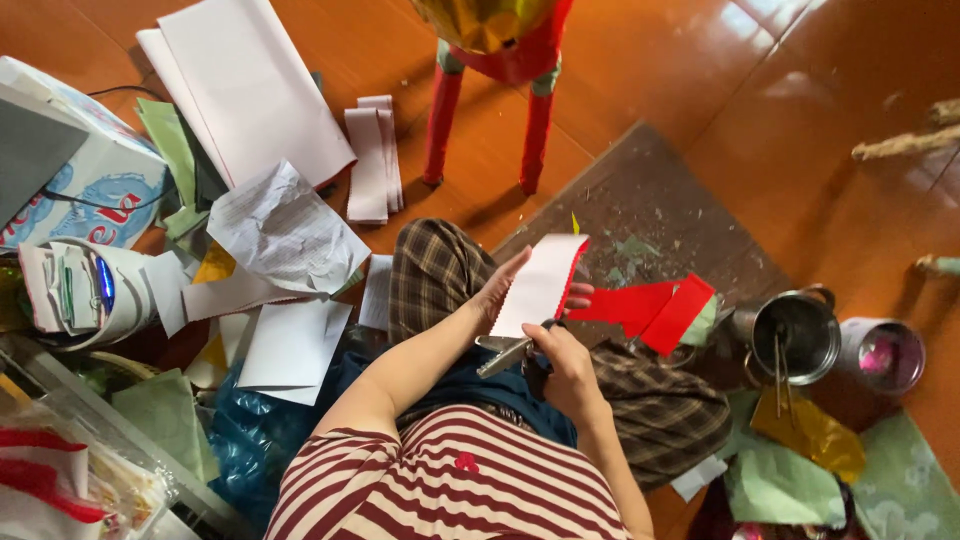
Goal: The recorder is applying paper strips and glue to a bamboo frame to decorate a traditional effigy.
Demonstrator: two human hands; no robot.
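left hand (497,292): a folded paper strip (540,283), white with a red edge, is gripped upright.
right hand (565,365): closed on scissors (508,354), blades just below the strip.
red paper (655,310): laid just beyond the hands.

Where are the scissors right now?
In the head view, the scissors are at centre frame in the right hand, just below the folded white-and-red paper held by the left hand, above the person's lap.

Carton (95,170): far left of the grips, on the floor; boxy, white with blue and red print.
Plastic bag (60,480): lower left; clear, red-and-white contents.
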